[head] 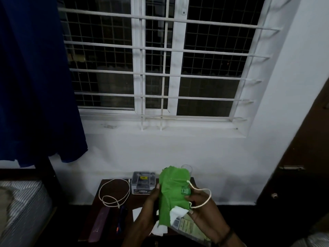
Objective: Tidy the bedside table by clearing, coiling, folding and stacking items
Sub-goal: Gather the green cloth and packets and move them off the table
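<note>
We hold one green cloth bag [173,195] up over the dark surface [97,227], one hand on each side.

Our left hand [151,209] grips its left edge; our right hand [201,205] pinches its right edge beside one white cord loop [204,197]. The bag hides part of one glass [187,168]. Left of it we see one grey box [143,181] and one coiled white cable [114,194]; white paper pieces [160,230] lie below.

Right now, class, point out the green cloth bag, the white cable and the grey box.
green cloth bag [170,191]: head view, middle of its fabric.
white cable [114,192]: head view, on its loop on the table.
grey box [143,182]: head view, top face.
</note>
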The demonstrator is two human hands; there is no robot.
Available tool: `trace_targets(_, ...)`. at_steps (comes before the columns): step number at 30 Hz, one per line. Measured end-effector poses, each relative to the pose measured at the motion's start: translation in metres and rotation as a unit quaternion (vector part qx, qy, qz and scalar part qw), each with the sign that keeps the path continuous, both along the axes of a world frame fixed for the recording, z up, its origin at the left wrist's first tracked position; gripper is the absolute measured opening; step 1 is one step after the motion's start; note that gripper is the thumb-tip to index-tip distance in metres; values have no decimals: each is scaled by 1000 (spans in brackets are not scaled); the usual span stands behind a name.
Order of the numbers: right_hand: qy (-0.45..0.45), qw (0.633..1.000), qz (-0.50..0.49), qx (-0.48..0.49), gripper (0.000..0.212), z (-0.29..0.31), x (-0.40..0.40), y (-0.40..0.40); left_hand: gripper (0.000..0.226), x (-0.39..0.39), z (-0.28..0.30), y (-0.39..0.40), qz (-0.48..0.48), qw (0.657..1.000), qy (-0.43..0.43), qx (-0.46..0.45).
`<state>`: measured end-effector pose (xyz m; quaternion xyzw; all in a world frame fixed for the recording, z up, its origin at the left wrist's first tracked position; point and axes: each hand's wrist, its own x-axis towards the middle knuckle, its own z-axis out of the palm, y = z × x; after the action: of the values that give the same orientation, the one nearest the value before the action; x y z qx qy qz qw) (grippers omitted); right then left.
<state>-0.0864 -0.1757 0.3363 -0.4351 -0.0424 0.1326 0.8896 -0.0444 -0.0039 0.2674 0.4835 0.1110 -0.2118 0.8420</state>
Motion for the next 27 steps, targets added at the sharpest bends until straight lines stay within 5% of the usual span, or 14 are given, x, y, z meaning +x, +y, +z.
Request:
trace_targets(6, -30, 994, -52, -87, 37, -45, 3, 10, 74, -13, 3, -4, -42, 984, 11, -172)
trace_targets(10, -16, 949, -136, -285, 42, -75, 5, 19, 79, -26, 7, -6, -106, 971, 4, -213)
trace_targets(16, -51, 891, -211, -398, 27, -95, 5, 34, 38, -35, -3, -6, -70, 989, 31, -126)
trace_targets(19, -60, 896, -207, -388, 45, -102, 8, 37, 10, -25, -21, -3, -7, 999, 14, 32)
trace_targets(23, -77, 900, -189, -386, 40, -112, 11, 30, 6, -33, -21, 6, 2, 995, -36, 96)
trace_targets(27, -81, 933, -106, -335, 61, -107, 8, 23, 70, -32, -29, 9, 79, 988, -80, 110)
